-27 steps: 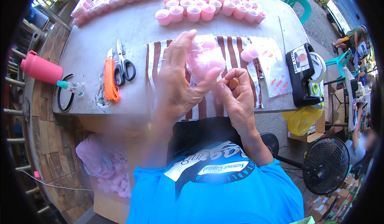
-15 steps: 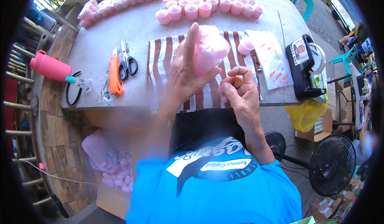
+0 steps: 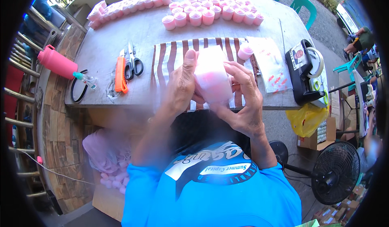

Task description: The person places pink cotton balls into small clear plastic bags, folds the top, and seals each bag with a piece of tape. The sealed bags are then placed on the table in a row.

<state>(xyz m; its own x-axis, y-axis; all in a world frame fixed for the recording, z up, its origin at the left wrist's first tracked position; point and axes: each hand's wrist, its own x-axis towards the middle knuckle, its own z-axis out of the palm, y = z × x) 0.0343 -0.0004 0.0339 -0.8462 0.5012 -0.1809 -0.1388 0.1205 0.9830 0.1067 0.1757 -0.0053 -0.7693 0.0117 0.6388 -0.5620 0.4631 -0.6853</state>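
Note:
Over the striped brown-and-white cloth (image 3: pixel 164 63), I hold a pink pack (image 3: pixel 212 75) wrapped in cloudy clear plastic. My left hand (image 3: pixel 182 85) grips its left side, thumb up along the edge. My right hand (image 3: pixel 245 105) holds its right side and lower corner, fingers curled round it. The pack's contents are blurred by the wrap. A single small pink lidded cup (image 3: pixel 245 51) stands just beyond my right hand, at the cloth's far right. Flat clear plastic bags with red print (image 3: pixel 275 71) lie to the right of the cloth.
Rows of pink lidded cups (image 3: pixel 195 18) and wrapped pink packs (image 3: pixel 133 3) stand at the table's far side. Scissors (image 3: pixel 133 63), an orange cutter (image 3: pixel 121 75), a small bottle (image 3: pixel 84 80) and a pink tumbler (image 3: pixel 58 64) are left; a black tape dispenser (image 3: pixel 302 75) is right. A fan (image 3: pixel 332 172) stands lower right.
The pack has come down nearer to me and turned. My right hand, earlier apart from it with fingers curled, now grips its right side. My left hand keeps its hold.

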